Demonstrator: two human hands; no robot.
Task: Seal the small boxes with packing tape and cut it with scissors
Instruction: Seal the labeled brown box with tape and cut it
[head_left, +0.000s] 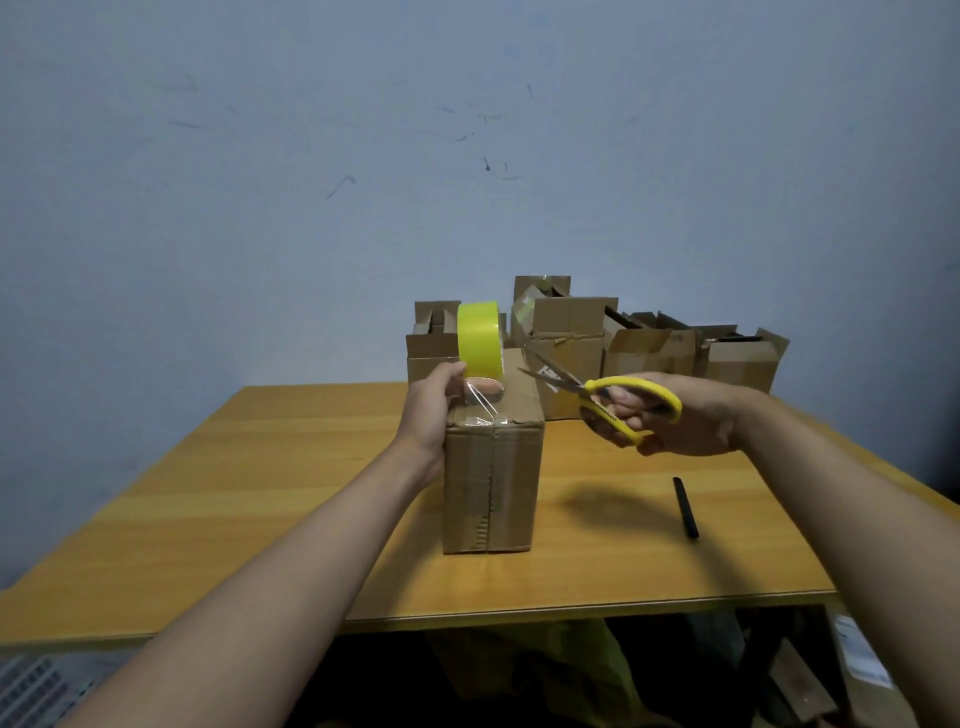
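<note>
The box (491, 483) at the frame's centre is brown corrugated cardboard, matt and slightly creased, with a glossy clear strip of tape (480, 402) (faintly wrinkled) on its top edge. The tape roll (480, 340) above it looks like shiny yellow-green plastic film. The scissors (597, 395), centre right, have smooth yellow plastic handles and bare grey metal blades. The table (260, 493) is wood-grain board with a soft sheen. The open boxes (613, 338) behind are the same matt cardboard. The wall (467, 130) is matt, scuffed paint.
</note>
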